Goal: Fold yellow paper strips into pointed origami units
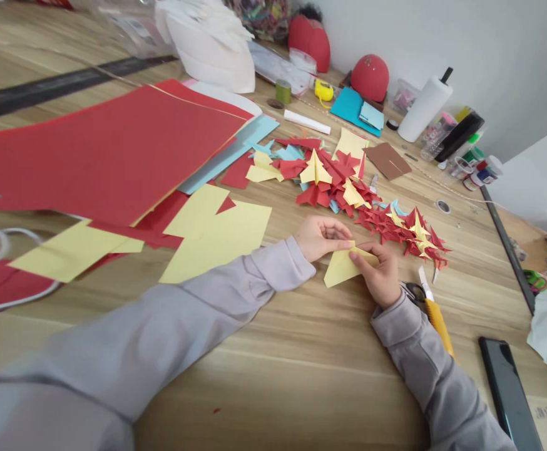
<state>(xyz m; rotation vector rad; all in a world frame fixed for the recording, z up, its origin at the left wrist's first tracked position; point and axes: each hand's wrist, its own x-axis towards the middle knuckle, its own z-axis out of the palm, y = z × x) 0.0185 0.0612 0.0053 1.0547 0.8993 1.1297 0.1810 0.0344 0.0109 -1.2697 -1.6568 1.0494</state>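
Wood-grained bench [264, 376] carries everything. Nearest, at four o'clock from the folded yellow paper [340, 270], lies a black phone [509, 388]. Left hand [317, 238] and right hand [380, 274] meet, both pinching that paper over the bench. Beyond, folded red, yellow and blue pieces [333, 170] heap from twelve to two o'clock; red sheets [114, 156] spread at ten; farther off, a white roll [426, 109] stands at one.

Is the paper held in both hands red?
No, the folded paper pinched by the left hand and right hand is pale yellow, unlike the large red sheet on the table.
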